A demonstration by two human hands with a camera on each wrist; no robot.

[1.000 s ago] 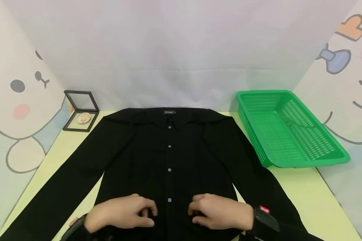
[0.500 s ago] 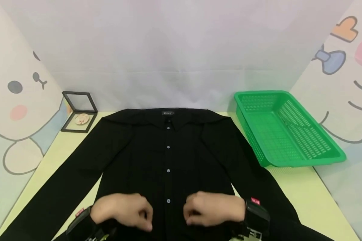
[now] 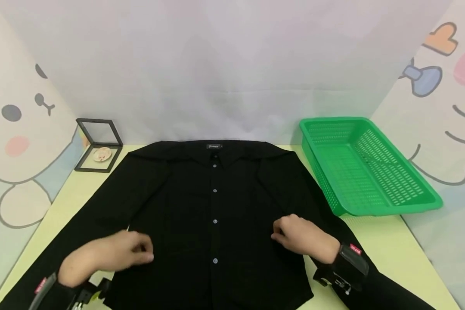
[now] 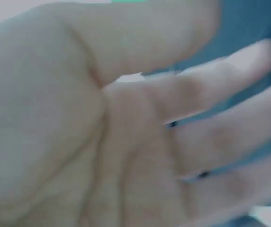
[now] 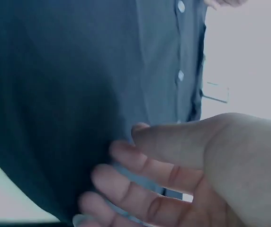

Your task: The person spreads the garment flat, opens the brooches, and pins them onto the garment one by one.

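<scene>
A black long-sleeved shirt [image 3: 186,202] lies spread flat, front up, collar [image 3: 232,155] at the far side and white buttons [image 3: 215,221] down its middle. My left hand [image 3: 116,253] hovers by the shirt's left side; in the left wrist view its fingers [image 4: 216,94] are spread over the palm, holding nothing. Over the right side of the shirt is my right hand [image 3: 304,234], its thumb [image 5: 173,142] and fingers loosely bent with nothing between them. Dark wrist bands [image 3: 350,262] are worn on both arms. Both sleeves run down toward the near corners.
A green plastic basket [image 3: 366,178] stands at the back right, beside the shirt's shoulder. At the back left is a black hinged frame [image 3: 92,170] with a round pale disc [image 3: 102,154]. The pale yellow table [image 3: 395,245] meets cloth walls [image 3: 232,64] on three sides.
My hands have moved apart from near the button line: the left one to the left, the right one to the right and farther up the shirt. The shirt lies much the same.
</scene>
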